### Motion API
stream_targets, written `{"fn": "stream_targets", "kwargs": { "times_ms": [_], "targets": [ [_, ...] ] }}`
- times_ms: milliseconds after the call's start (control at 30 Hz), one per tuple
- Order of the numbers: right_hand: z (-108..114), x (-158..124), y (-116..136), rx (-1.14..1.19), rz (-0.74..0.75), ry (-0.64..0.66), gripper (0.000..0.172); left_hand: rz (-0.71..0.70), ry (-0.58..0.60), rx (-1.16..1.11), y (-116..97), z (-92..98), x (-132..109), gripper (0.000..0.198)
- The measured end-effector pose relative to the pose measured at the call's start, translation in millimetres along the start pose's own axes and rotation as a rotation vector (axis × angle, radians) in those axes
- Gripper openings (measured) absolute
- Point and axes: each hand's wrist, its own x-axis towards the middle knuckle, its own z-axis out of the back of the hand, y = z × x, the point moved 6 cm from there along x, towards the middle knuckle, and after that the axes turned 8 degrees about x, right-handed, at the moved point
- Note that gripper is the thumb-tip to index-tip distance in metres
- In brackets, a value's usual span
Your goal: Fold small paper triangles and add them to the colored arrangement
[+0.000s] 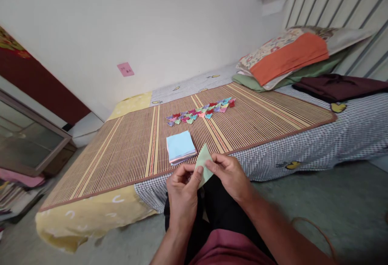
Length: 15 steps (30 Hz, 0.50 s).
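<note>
Both of my hands pinch a pale green folded paper (pixel 204 164) held just in front of the bed's near edge. My left hand (pixel 182 192) grips its lower left side with thumb and fingers closed. My right hand (pixel 230 172) holds its right edge, fingers pressed together. A stack of square coloured papers (pixel 180 146), light blue on top, lies on the striped bamboo mat (pixel 127 147) just beyond my hands. Farther back on the mat runs a row of several small folded paper pieces (pixel 201 112) in mixed colours.
The mat covers a low bed with a checked sheet (pixel 348 131) and a yellow sheet (pixel 87 216). Pillows (pixel 287 56) and a dark maroon cloth (pixel 336 86) lie at the far right. A pink note (pixel 125 69) sticks to the white wall. A cabinet (pixel 27 139) stands left.
</note>
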Motion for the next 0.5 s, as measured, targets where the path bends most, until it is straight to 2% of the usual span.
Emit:
{"fn": "stream_targets", "kwargs": {
  "times_ms": [100, 200, 267, 400, 500],
  "targets": [
    [3.5, -1.5, 1.6, -0.061, 0.015, -0.02, 0.042, 0.04, 0.012, -0.029, 3.4, -1.0, 0.6, 0.022],
    [4.8, -1.4, 1.1, -0.024, -0.016, 0.002, 0.045, 0.092, 0.045, -0.069, 7.8, -4.2, 1.6, 0.025],
    [3.7, 0.0, 3.3, -0.004, 0.005, 0.011, 0.039, 0.09, 0.042, -0.071, 8.2, -5.9, 1.4, 0.025],
    [6.8, 2.6, 14.2, -0.064, 0.151, -0.118, 0.025, 0.081, 0.037, -0.036, 7.3, -10.6, -1.6, 0.026],
    [9.6, 3.1, 16.7, -0.109, 0.165, -0.175, 0.029, 0.115, 0.052, -0.039, 9.7, -13.5, -3.2, 0.028]
  ]
}}
